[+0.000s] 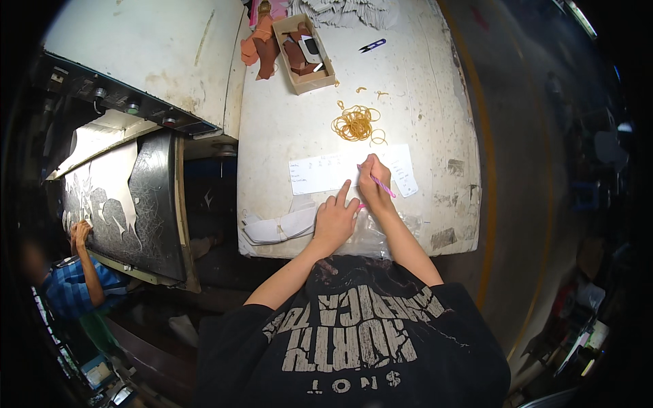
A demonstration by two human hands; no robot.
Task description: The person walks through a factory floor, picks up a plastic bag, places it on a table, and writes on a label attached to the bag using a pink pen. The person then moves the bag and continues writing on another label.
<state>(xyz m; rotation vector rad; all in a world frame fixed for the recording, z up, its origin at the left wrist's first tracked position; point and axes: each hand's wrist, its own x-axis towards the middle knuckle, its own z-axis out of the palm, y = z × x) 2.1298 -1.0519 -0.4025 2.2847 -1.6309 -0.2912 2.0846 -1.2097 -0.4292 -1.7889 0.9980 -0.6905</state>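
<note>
My right hand grips a pink pen, its tip on a white paper sheet with handwritten lines that lies across the worn white table. My left hand rests flat just below the sheet, fingers spread, index finger pointing toward the paper. It lies on a clear plastic bag near the table's front edge. A stack of white cut pieces lies left of my left hand.
A heap of yellow rubber bands lies behind the paper. A cardboard box with brown pieces and a purple-handled thread snipper sit at the back. At left another person's hand touches a black cutting board of a press machine.
</note>
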